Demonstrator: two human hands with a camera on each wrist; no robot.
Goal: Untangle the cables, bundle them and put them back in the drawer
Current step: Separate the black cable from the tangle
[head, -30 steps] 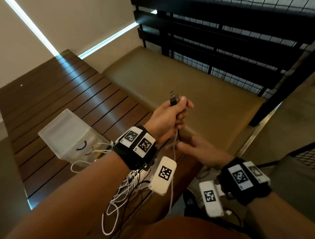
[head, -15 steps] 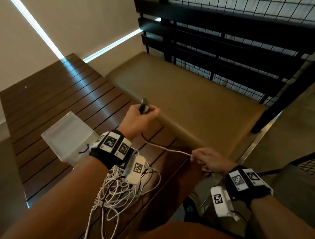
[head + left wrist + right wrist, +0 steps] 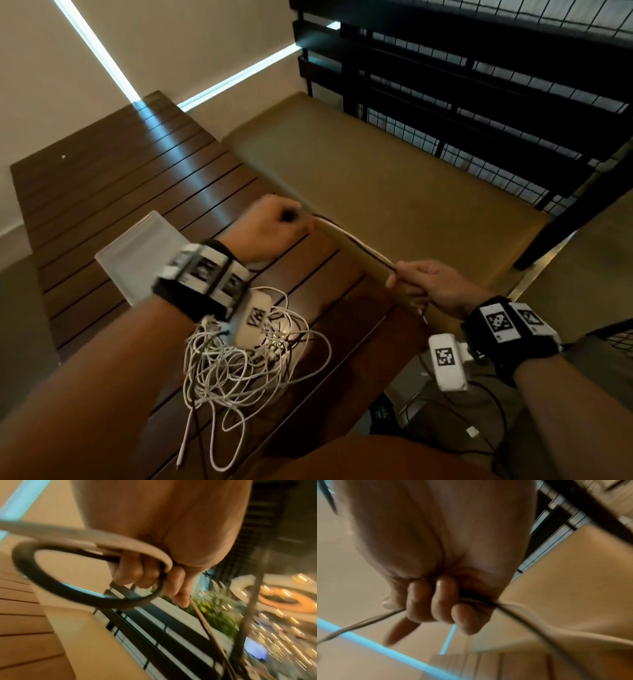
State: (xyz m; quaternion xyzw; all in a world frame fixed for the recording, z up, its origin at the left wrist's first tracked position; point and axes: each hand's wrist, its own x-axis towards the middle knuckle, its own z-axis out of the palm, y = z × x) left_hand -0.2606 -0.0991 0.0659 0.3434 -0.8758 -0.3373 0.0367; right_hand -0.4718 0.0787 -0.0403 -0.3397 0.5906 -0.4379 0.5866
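Observation:
A thin cable (image 3: 356,245), pale with a dark strand beside it, runs taut between my two hands over the bench edge. My left hand (image 3: 274,233) grips one end; its wrist view shows fingers (image 3: 135,572) curled round looped pale and dark cable (image 3: 68,588). My right hand (image 3: 428,284) grips the other end, fingers (image 3: 436,601) closed on the strand (image 3: 359,622). A tangled heap of white cables (image 3: 246,356) lies on the dark slatted wood, under my left wrist. The translucent drawer box (image 3: 137,253) stands left of that heap.
The slatted wooden platform (image 3: 120,192) meets a tan cushioned bench (image 3: 394,192). A black metal railing with wire mesh (image 3: 479,85) rises behind the bench. More dark leads (image 3: 479,411) trail on the floor at the lower right.
My left hand has dropped lower and swung left, while my right hand has pulled away to the right. The cable between them has stretched out longer and tighter.

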